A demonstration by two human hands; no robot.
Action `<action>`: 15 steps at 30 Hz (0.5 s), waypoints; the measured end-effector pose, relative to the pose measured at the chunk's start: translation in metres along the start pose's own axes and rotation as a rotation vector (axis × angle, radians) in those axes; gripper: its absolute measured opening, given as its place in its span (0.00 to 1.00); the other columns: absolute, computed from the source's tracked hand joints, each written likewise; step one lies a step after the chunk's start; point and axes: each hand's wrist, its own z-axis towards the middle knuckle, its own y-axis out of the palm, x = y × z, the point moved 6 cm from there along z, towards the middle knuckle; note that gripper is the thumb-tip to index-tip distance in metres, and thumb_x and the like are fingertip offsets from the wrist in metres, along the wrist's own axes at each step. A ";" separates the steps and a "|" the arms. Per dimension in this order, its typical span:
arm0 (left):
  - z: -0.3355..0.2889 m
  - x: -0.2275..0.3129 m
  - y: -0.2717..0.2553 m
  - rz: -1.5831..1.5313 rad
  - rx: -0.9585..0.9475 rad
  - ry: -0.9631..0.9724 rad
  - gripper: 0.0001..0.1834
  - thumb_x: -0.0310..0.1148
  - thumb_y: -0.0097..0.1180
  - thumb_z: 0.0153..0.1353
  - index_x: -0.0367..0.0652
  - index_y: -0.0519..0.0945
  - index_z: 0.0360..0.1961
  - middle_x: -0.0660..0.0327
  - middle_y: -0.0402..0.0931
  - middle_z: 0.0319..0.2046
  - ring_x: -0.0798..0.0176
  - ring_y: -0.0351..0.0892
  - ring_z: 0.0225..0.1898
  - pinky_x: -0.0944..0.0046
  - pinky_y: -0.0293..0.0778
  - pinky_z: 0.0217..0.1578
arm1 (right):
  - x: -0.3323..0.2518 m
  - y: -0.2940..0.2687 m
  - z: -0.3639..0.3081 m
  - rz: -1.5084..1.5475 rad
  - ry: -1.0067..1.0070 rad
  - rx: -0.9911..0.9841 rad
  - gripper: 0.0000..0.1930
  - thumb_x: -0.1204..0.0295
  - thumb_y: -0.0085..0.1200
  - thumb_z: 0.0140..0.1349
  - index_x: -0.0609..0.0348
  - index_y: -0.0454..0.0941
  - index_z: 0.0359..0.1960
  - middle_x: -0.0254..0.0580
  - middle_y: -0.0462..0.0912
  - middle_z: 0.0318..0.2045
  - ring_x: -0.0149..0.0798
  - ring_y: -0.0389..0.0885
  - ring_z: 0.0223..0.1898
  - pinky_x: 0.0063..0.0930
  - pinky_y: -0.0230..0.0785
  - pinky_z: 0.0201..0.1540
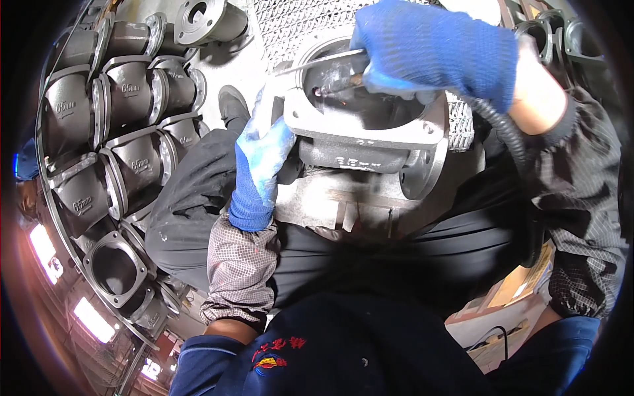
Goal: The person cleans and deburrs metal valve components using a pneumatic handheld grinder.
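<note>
A grey cast-metal valve body [356, 155] lies in front of me with its wide flanged opening facing up. My right hand [429, 49], in a blue knit glove, is closed around a hand grinder [343, 84]. The grinder's tip reaches inside the opening, where a small bright spot glows on the wall. From the right wrist a black ribbed hose [505, 129] trails down. My left hand [264, 148], in a blue glove with a pale coating, grips the body's left flange; its fingers are partly hidden. A thin pale rod [323, 63] crosses the opening toward my right hand.
Rows of similar grey castings [135, 155] fill a rack on the left. One flanged casting [211, 23] stands apart at the top left. Metal mesh [290, 26] lies behind the work, and more castings [555, 36] sit at the top right. My knees flank the work.
</note>
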 end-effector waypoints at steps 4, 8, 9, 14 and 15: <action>-0.015 -0.012 -0.010 -0.326 0.062 -0.168 0.26 0.33 0.52 0.63 0.29 0.63 0.59 0.55 0.70 0.51 0.68 0.73 0.45 0.69 0.70 0.48 | -0.016 0.001 -0.010 -0.338 -0.044 0.025 0.20 0.62 0.47 0.63 0.59 0.68 0.54 0.42 0.76 0.47 0.37 0.77 0.44 0.27 0.71 0.46; -0.005 0.002 0.003 -0.297 0.010 -0.137 0.29 0.34 0.52 0.62 0.29 0.60 0.61 0.54 0.69 0.53 0.67 0.72 0.47 0.68 0.69 0.49 | 0.013 -0.038 -0.033 -0.113 0.393 -0.136 0.22 0.62 0.45 0.66 0.60 0.65 0.58 0.44 0.75 0.50 0.36 0.77 0.45 0.25 0.72 0.47; -0.006 0.000 0.001 -0.267 0.013 -0.126 0.30 0.34 0.52 0.63 0.29 0.59 0.61 0.54 0.69 0.53 0.67 0.72 0.48 0.68 0.69 0.49 | -0.004 -0.036 -0.017 -0.515 0.225 -0.371 0.22 0.62 0.42 0.67 0.61 0.64 0.59 0.46 0.74 0.51 0.35 0.77 0.47 0.25 0.72 0.48; -0.014 -0.022 -0.007 -0.228 0.019 -0.169 0.23 0.32 0.50 0.63 0.32 0.67 0.57 0.52 0.67 0.55 0.65 0.70 0.51 0.68 0.67 0.50 | 0.063 -0.027 -0.013 1.150 0.473 0.062 0.20 0.67 0.35 0.70 0.67 0.61 0.59 0.49 0.70 0.55 0.36 0.73 0.52 0.21 0.69 0.52; -0.014 -0.020 -0.007 -0.229 0.025 -0.166 0.23 0.32 0.50 0.63 0.32 0.67 0.57 0.52 0.67 0.55 0.65 0.70 0.51 0.68 0.67 0.50 | 0.056 -0.025 -0.015 1.580 0.472 0.050 0.20 0.68 0.35 0.70 0.67 0.61 0.59 0.49 0.70 0.55 0.36 0.73 0.53 0.21 0.69 0.53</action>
